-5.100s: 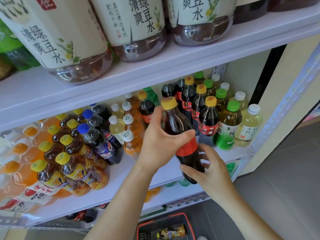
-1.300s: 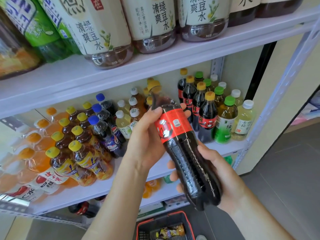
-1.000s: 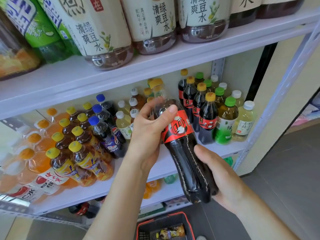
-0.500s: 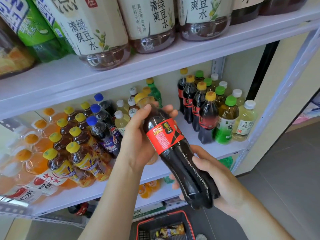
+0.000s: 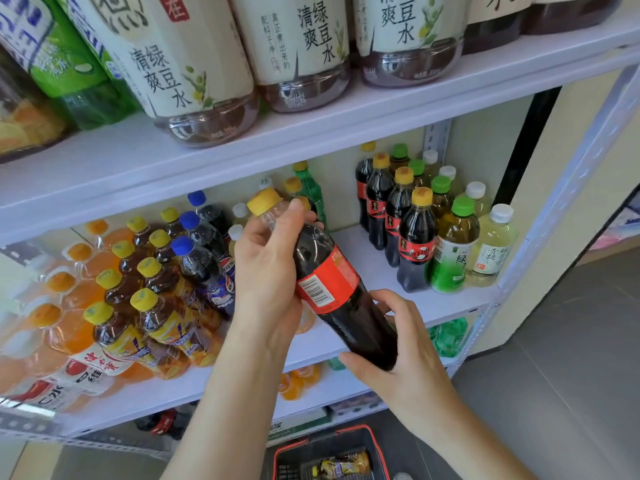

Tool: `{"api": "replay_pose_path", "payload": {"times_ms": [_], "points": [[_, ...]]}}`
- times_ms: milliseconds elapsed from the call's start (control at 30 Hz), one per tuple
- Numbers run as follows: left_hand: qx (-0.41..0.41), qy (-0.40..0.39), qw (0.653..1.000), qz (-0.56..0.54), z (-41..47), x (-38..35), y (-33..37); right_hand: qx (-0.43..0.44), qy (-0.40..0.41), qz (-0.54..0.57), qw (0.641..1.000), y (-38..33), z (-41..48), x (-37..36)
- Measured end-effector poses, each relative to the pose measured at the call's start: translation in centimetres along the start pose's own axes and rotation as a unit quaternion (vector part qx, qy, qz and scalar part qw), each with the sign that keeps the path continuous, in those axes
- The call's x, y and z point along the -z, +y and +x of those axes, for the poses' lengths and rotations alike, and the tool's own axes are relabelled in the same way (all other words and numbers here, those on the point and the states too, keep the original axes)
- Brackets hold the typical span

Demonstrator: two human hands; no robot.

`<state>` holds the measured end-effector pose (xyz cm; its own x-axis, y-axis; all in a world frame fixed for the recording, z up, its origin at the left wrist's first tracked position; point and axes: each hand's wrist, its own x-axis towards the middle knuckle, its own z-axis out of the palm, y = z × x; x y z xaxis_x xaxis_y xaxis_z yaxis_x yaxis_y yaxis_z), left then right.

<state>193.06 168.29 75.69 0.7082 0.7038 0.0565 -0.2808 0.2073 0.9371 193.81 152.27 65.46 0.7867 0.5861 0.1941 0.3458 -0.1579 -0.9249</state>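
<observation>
A dark cola bottle (image 5: 332, 289) with a yellow cap and a red label is held tilted in front of the middle shelf, cap up and to the left. The barcode side of the label faces me. My left hand (image 5: 270, 271) grips its neck and shoulder, fingers wrapped just below the cap. My right hand (image 5: 398, 355) cups and grips the bottom of the bottle from beneath.
The white middle shelf (image 5: 367, 258) carries a row of like cola bottles (image 5: 414, 244), green tea bottles (image 5: 453, 251), Pepsi bottles (image 5: 207, 271) and tea bottles (image 5: 149, 306). Big bottles (image 5: 194, 64) stand on the shelf above. A red basket (image 5: 329, 455) sits on the floor below.
The bottle has been turned about its axis, so the barcode shows instead of the logo. Its cap end has tipped further left, and my right hand has slid round the base.
</observation>
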Motion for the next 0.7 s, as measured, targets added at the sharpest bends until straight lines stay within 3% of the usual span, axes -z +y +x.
{"api": "replay_pose_path", "payload": {"times_ms": [100, 200, 433, 533, 700], "points": [[0.026, -0.010, 1.000, 0.001, -0.1, 0.1, 0.3, -0.033, -0.003, 0.064, 0.997, 0.5, 0.5, 0.2], [0.049, -0.070, 0.996, -0.023, 0.2, 0.6, 1.1, -0.091, -0.017, 0.169, 0.981, 1.2, 1.0, 1.1], [-0.052, -0.121, 0.987, 0.089, -0.1, 0.6, 1.5, -0.133, -0.135, 0.251, 0.949, 2.6, 2.0, 2.4], [-0.082, -0.099, 0.985, 0.117, -0.3, 0.3, 1.0, -0.134, -0.139, 0.234, 0.953, 2.8, 2.2, 1.8], [-0.074, 0.009, 0.994, 0.076, 0.2, 0.4, 0.8, -0.131, -0.080, 0.203, 0.967, 2.5, 2.1, 1.1]]}}
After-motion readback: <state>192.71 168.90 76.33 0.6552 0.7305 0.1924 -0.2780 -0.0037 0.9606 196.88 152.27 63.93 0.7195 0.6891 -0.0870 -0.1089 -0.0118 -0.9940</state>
